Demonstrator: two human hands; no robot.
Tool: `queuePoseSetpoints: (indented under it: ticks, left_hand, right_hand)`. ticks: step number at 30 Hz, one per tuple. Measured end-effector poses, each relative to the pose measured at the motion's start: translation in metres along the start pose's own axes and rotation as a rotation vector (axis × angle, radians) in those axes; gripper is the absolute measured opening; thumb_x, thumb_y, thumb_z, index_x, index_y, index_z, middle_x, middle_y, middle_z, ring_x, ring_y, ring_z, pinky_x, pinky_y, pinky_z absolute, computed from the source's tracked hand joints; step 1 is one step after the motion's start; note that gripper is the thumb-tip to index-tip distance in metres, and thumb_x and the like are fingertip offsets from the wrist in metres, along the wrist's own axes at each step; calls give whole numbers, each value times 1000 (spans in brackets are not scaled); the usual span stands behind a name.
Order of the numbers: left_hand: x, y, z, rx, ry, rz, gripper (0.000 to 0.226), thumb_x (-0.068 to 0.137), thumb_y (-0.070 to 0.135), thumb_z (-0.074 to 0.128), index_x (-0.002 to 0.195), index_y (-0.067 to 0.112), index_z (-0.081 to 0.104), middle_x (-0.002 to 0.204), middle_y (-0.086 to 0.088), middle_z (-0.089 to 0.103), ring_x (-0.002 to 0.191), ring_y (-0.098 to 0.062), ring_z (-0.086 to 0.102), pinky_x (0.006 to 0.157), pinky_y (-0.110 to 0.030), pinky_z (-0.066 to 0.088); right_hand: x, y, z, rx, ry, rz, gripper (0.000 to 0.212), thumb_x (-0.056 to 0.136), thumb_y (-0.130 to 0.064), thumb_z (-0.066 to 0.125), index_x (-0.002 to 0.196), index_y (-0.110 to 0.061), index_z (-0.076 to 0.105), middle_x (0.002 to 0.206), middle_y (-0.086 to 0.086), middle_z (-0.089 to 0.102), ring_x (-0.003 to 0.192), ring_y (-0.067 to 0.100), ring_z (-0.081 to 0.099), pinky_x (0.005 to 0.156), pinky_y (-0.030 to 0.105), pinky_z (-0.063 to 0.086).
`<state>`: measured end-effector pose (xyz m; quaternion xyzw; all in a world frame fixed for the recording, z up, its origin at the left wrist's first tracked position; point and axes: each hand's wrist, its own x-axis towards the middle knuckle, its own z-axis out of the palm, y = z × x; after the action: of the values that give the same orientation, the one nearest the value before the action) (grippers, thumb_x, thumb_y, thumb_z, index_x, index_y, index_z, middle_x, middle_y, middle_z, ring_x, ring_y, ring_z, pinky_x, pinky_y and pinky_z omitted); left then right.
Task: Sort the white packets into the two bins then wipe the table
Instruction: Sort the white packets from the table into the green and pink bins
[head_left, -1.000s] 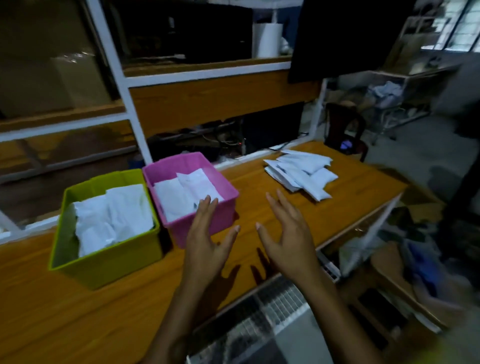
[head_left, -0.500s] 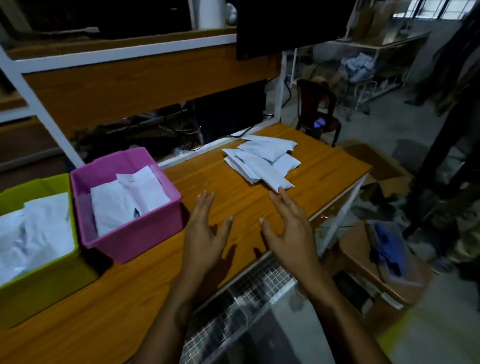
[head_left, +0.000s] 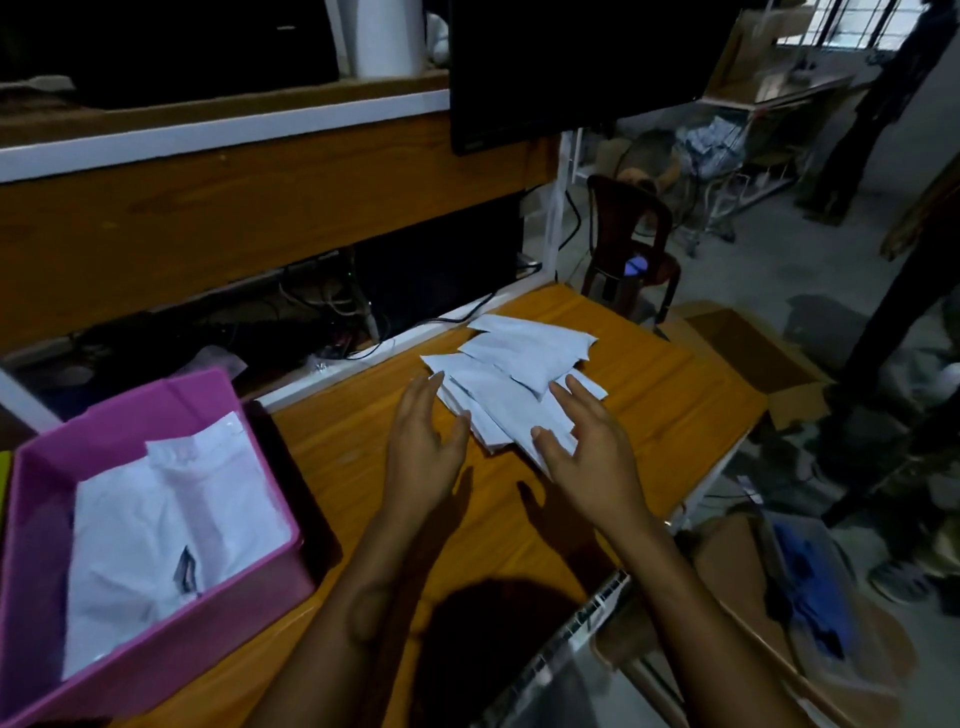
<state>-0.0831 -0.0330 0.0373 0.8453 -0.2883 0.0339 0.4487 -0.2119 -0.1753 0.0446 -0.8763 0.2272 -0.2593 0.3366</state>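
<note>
Masking part of the packet pile (head_left: 519, 364), left hand (head_left: 421, 447) and right hand (head_left: 587, 457) spread open, holding nothing; pink bin (head_left: 171, 660) cropped.

Bare worktop (head_left: 337, 457) lies open between the pink bin (head_left: 171, 670) at left and the packet pile (head_left: 514, 379); a wooden shelf (head_left: 249, 208) overhangs the rear.

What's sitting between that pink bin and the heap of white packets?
In the head view, only bare wooden table lies between the pink bin and the white packets; the left hand reaches over that stretch, right at the pile's edge.
</note>
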Motion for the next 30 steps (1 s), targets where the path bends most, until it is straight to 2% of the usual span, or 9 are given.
queuePoseSetpoints:
  ticks: [3,6,10,16,20,22,24,25,30]
  left_hand:
    - [28,-3,24,-28,18,-19,47,93,27,60,138,16,48,145,-5,45,132,-23,42,108,-39,39]
    - [47,0,58,-29,57,-50,36,93,22,58,128,11,58,128,-8,56,115,-25,54,95,-44,49]
    - [66,10,108,75,41,-138,37,96,20,51,131,8,55,133,-11,55,123,-25,48,106,-32,36]
    - [88,6,174,419,-186,-352,69,97,44,41,150,6,21,157,-21,19,146,-37,15,119,-44,7]
    - [102,-8,201,585,-221,-418,96,68,67,60,138,3,48,144,-31,39,134,-49,36,106,-63,28]
    - [109,-14,202,621,-257,-432,100,69,64,65,146,8,36,152,-29,25,141,-49,22,110,-64,14]
    - [115,-19,199,628,-291,-398,94,82,52,59,154,15,11,159,-23,-5,145,-44,-7,112,-59,-8]
    - [118,-22,198,613,-288,-387,87,86,45,55,154,17,8,159,-20,-10,145,-42,-13,113,-59,-9]
    - [129,-29,186,555,-190,-383,60,93,32,44,148,13,29,161,-13,11,148,-36,4,116,-56,11]
  right_hand:
    - [35,20,4,-9,-33,-12,52,95,-32,59,144,-21,44,155,-1,33,142,21,29,105,36,41]
    - [76,39,8,-70,-66,-22,50,95,-29,58,142,-18,47,153,4,38,141,25,32,111,42,36]
    - [139,60,18,-140,-108,-55,48,94,-28,58,139,-12,50,148,9,44,136,29,39,111,41,34]
    - [227,96,59,-228,-275,-121,46,94,-27,57,138,-12,51,148,9,44,135,28,40,108,37,36]
    - [262,123,85,-324,-456,-197,57,91,-39,61,140,-13,48,151,13,39,136,30,39,108,37,35]
    - [268,136,96,-338,-525,-210,64,90,-46,60,144,-16,43,154,14,33,139,31,35,109,38,34]
    - [267,149,106,-361,-596,-235,67,91,-51,56,147,-20,37,158,13,25,141,31,31,111,40,33]
    - [263,155,111,-378,-608,-249,67,92,-52,54,149,-22,34,159,12,23,142,31,30,111,41,33]
    - [247,165,123,-383,-483,-326,54,94,-38,55,144,-22,44,154,11,35,135,32,40,108,40,37]
